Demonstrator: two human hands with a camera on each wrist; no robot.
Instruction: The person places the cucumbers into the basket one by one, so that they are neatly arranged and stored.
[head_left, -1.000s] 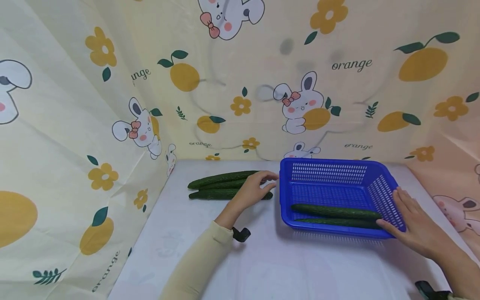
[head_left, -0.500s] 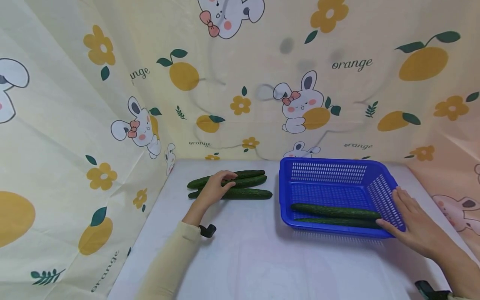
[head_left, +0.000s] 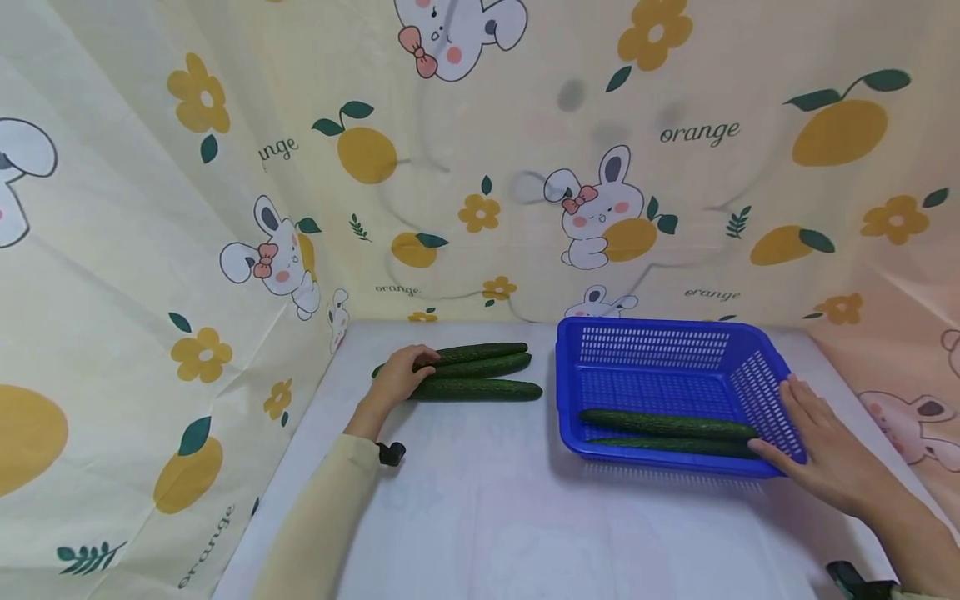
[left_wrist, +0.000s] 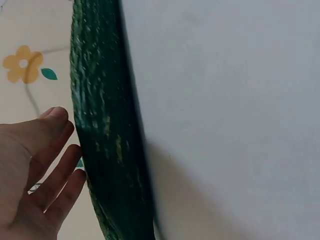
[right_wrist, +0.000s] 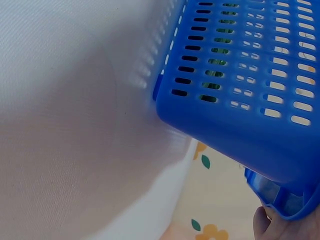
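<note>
Three dark green cucumbers lie side by side on the white table at the left: a back cucumber, a middle cucumber and a front cucumber. My left hand reaches over their left ends and hides part of them. In the left wrist view, its loosely bent fingers are right beside a cucumber, not wrapped round it. At the right, my right hand rests on the right rim of a blue plastic basket, fingers straight, thumb at the front corner. Two cucumbers lie along the basket's front side.
A patterned cloth with rabbits and oranges hangs behind the white table and along both sides. Slots run through the basket's wall. A black wrist strap mount sits on the left wrist.
My left hand has moved left, from near the basket, across the cucumbers to their left ends. The right hand stays on the basket, which has not moved.
</note>
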